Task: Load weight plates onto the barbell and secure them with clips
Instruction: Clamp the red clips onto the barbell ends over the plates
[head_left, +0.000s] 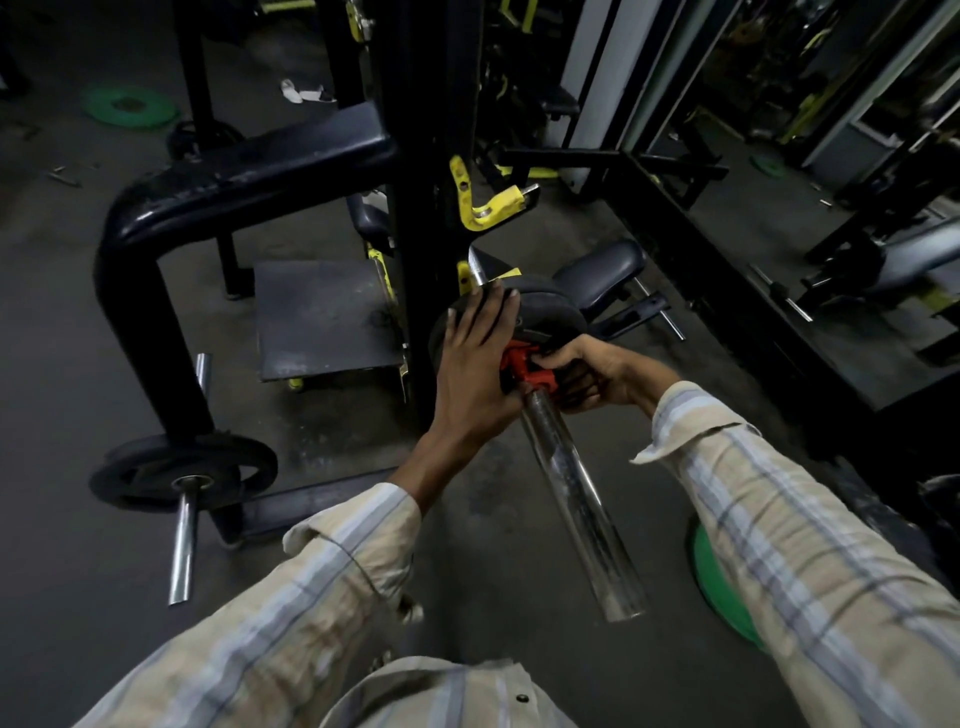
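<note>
Here, left hand (475, 358) flat, fingers spread, against the black plate (550, 317); right hand (592, 371) clenched round the red clip (527, 371) (on the barbell sleeve (576, 499)).

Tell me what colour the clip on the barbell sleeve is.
Red. The clip shows best in the head view, against the black plate.

The left hand (475, 364) hides much of the red clip (530, 371) and black plate (550, 317).

A dim gym is shown: grey concrete floor (67, 322), a black steel rack (415, 156) with yellow hooks (485, 205), and a padded bench seat (602, 270) behind.
</note>
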